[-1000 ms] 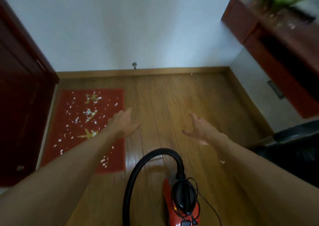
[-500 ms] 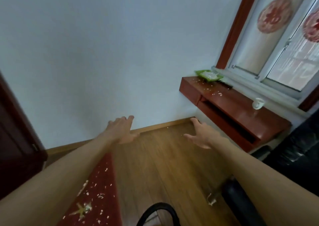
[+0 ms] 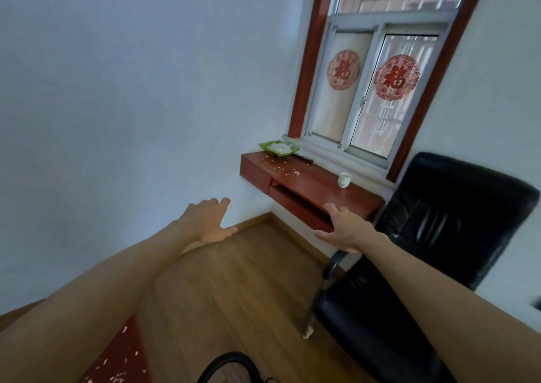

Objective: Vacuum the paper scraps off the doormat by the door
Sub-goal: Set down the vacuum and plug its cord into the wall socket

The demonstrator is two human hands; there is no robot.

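- Doormat (image 3: 123,350) with paper scraps (image 3: 137,352) lies low at the edge; the hose (image 3: 231,365) could be missed.
- Left hand (image 3: 209,221) and right hand (image 3: 345,227) are spread, gripping nothing.

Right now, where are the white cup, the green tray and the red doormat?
white cup (image 3: 344,179), head view, on its side wall.
green tray (image 3: 265,146), head view, on its near-left rim.
red doormat (image 3: 128,350), head view, on bare red fabric between scraps.
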